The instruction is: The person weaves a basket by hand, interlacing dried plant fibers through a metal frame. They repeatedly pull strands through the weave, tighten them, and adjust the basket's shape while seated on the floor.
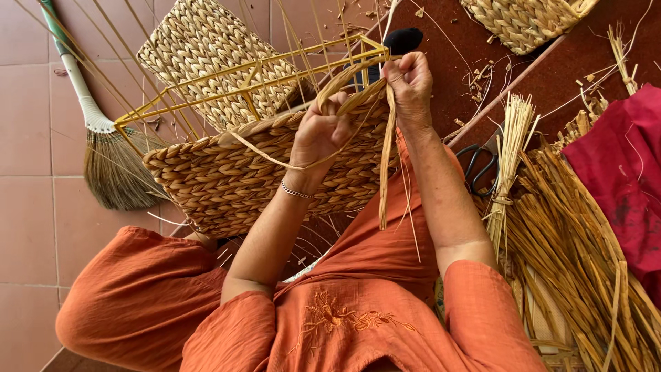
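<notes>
Mid-weave on the half-built basket (268, 172) resting on the lap, the left hand (320, 134) pinches a straw strand (344, 83) against the rim while the right hand (410, 83) grips its other end at the yellow wire frame (255, 79); next probably comes a firm, even pull.

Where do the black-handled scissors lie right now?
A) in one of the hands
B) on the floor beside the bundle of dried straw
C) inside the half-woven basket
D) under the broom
B: the scissors lie on the dark floor right next to the tied straw bundle, touched by neither hand.
</notes>
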